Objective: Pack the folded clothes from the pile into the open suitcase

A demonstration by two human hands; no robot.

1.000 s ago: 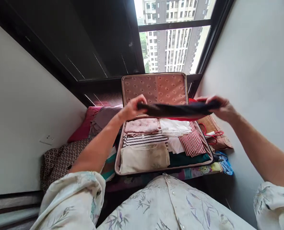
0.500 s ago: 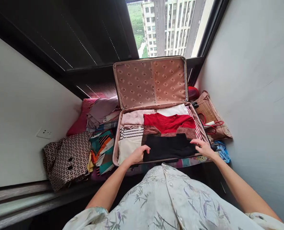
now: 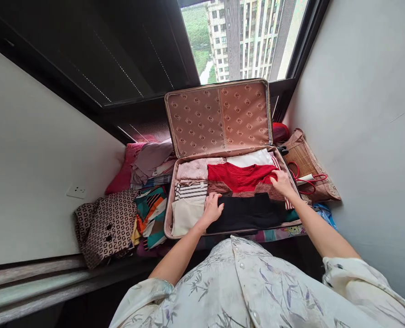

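Note:
An open suitcase [image 3: 167, 218] with a pink patterned lining holds folded clothes. My left hand [image 3: 212, 208] rests at the left edge of a folded black garment [image 3: 246, 212], its fingers and thumb apart. Above that, a red ribbed garment [image 3: 243, 176] with brown lower parts lies across the middle. My right hand [image 3: 282, 183] is over its right edge, fingers and thumb apart. Around them are a pink folded garment [image 3: 197, 169], a black-and-white striped one [image 3: 191, 191], a cream one [image 3: 187, 216], a white one [image 3: 248, 158] and a red-and-white striped one [image 3: 289, 204].
The suitcase lid [image 3: 219, 118] leans back by the window. To the left are a patterned bag [image 3: 113, 223], a multicoloured cloth [image 3: 153, 214] and piled clothes [image 3: 153, 157]. On the right lie a brown woven cushion [image 3: 300, 157] and a red cord [image 3: 308, 187], close to the wall.
My right hand has moved up from the black garment's right end to the red garment's right edge. My left hand has shifted slightly up, its fingers more spread. The view has shifted a little.

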